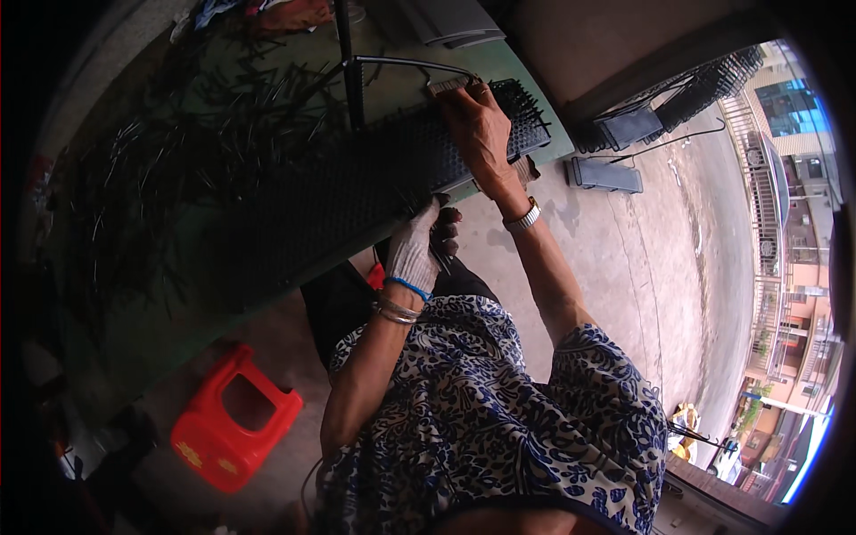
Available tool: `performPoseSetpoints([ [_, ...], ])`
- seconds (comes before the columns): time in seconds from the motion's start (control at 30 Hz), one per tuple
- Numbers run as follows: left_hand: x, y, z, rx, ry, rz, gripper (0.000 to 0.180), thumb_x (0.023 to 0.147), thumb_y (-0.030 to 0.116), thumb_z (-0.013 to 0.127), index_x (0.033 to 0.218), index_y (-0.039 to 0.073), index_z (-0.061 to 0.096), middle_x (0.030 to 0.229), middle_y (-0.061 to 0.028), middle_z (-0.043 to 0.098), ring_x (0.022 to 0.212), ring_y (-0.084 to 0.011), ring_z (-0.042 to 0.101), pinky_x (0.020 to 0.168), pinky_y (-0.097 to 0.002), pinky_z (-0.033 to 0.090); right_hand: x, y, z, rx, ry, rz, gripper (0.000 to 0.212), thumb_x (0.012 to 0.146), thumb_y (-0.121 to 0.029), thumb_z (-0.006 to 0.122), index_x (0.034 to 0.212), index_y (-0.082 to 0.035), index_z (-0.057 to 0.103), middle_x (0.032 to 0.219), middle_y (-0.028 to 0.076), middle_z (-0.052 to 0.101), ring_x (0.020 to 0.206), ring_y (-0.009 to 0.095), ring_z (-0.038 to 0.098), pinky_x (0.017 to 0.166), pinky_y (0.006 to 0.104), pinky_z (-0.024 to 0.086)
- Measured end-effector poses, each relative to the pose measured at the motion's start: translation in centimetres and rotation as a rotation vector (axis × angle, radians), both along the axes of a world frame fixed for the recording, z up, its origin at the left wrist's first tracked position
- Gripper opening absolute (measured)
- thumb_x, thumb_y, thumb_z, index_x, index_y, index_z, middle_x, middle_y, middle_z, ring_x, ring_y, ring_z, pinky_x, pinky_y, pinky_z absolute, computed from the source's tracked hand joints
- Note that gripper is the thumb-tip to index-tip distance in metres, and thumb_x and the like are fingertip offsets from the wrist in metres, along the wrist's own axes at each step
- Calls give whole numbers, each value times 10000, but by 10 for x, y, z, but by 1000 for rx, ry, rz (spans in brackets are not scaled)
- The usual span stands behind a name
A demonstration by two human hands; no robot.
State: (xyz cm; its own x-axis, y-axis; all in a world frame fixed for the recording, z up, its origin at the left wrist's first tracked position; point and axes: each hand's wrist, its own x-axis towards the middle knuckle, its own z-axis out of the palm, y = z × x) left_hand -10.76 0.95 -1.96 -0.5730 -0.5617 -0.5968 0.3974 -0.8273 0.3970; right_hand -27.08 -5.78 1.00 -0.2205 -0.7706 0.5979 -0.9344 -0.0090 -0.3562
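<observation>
A long black perforated panel (357,169) lies across the green table, with rows of short black strips (526,102) sticking up at its right end. My right hand (480,134), bare, is over that end, fingers closed around a small pale, ridged piece (450,85) whose kind I cannot make out. At the panel's near edge is my left hand (419,236), in a white knit glove with dark fingertips. Its fingers are curled, and whatever they hold is hidden.
Loose black strips (214,134) cover the left of the green tabletop (557,134). A black metal frame (352,89) rises behind the panel. Below stands a red plastic stool (236,419). Grey trays (606,176) rest on the concrete floor at right.
</observation>
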Motion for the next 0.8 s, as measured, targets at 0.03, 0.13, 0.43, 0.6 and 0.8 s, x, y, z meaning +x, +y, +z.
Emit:
performPoseSetpoints([
  [0.03,0,0,5,-1,0,2,231,948,284,573,1068,89,600,794,-64,658,602,-127,578,478,-251,461,0,0,2,-1,0,2,140,871,-167,630,995,-114,670,969,115,624,800,276,633,657,346,501],
  [0.13,-3,1,14,-9,-50,68,228,932,276,595,1020,66,601,728,-66,639,504,-97,503,425,-223,381,-3,2,4,33,-41,19,169,836,-218,637,975,-130,671,930,131,611,882,319,602,682,407,493],
  [0.43,0,0,18,-81,-4,98,242,931,267,598,1021,42,600,718,-81,633,468,-60,447,384,-185,297,-6,4,-3,99,121,-57,201,860,-253,628,1033,-188,708,959,131,613,870,297,608,695,372,489],
  [0.6,2,-2,22,-103,-29,84,246,918,269,612,1012,42,623,746,-85,653,469,-56,453,382,-181,303,10,26,16,117,-119,49,219,879,-253,631,1044,-122,694,924,128,635,875,254,634,736,362,500],
  [0.8,7,3,30,-207,-86,64,230,909,267,621,1012,63,647,760,-83,684,490,-38,481,374,-158,304,8,53,31,578,-625,506,245,901,-195,640,1038,7,659,859,76,683,792,103,615,698,273,488],
])
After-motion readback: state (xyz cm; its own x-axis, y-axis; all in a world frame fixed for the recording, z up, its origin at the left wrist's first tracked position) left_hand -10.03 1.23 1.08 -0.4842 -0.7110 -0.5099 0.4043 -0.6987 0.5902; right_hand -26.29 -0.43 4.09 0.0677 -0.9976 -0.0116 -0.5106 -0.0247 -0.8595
